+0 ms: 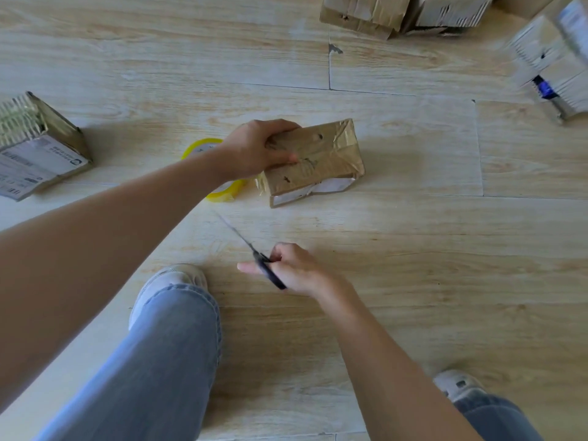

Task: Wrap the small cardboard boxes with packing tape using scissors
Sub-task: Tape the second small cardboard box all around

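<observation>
A small cardboard box (321,157), shiny with tape, lies on the wooden floor in the middle of the view. My left hand (254,151) grips its left end, thumb on the top face. A yellow-cored roll of packing tape (222,190) lies flat just left of the box, mostly hidden under my left wrist. Nearer to me, my right hand (292,270) holds black-handled scissors (254,253), whose closed blades point up and left toward the roll. The scissors are apart from the box.
Another labelled box (41,148) lies at the far left. Several cardboard boxes (404,14) are stacked at the top edge, and more blurred ones (556,58) at the top right. My knees and white shoes (171,284) are at the bottom.
</observation>
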`<state>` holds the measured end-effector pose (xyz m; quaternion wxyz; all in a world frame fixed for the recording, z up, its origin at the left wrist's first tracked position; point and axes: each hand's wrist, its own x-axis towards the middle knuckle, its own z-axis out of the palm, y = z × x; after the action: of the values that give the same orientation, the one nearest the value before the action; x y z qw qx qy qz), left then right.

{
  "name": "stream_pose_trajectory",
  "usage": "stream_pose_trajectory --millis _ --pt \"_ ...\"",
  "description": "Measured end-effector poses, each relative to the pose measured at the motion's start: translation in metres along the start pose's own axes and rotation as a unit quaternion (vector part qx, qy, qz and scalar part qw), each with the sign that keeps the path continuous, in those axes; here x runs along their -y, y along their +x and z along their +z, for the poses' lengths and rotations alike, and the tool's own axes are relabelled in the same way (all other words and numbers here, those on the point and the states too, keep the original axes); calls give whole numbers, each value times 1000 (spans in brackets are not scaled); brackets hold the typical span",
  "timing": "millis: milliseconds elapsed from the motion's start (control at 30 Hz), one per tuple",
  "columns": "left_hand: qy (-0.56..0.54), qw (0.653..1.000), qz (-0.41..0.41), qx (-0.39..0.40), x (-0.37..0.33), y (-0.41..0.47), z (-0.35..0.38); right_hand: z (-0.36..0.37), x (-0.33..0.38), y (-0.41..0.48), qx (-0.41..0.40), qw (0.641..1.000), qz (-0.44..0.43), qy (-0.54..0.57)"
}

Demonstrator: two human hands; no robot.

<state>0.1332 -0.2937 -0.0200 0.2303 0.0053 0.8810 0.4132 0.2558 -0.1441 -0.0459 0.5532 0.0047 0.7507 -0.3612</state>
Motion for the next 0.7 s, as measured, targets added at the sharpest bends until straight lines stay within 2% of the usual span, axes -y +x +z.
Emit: stream_pose_trajectory --millis 100,167,200,267,300,400,500,600,667,700 --pt "10 1000 -2 -11 -1 -2 2 13 -15 2 -210 974 -26 -77" --pt "7 997 -5 -75 0 -11 8 18 -22 5 -290 943 -42 -156" --pt "-28 991 -24 -128 1 -17 13 21 -25 7 -313 931 -50 -182" --pt "-163 958 -105 -213 2 -34 25 25 -28 9 -336 916 -63 -211" --pt "-223 935 -150 -232 2 -42 30 26 -29 10 -342 911 -67 -220" --pt "-281 900 -226 -246 1 -64 42 29 -30 13 -345 903 -77 -243" --pt "-270 902 -227 -250 -13 -92 57 29 -31 14 -349 896 -70 -264" --pt "-266 923 -196 -199 -28 -112 73 28 -28 11 -340 900 -66 -266" --pt "-269 931 -184 -165 -34 -114 77 24 -22 5 -394 878 -101 -253" --pt "-268 933 -182 -157 -37 -114 77 21 -17 0 -453 854 -125 -225"
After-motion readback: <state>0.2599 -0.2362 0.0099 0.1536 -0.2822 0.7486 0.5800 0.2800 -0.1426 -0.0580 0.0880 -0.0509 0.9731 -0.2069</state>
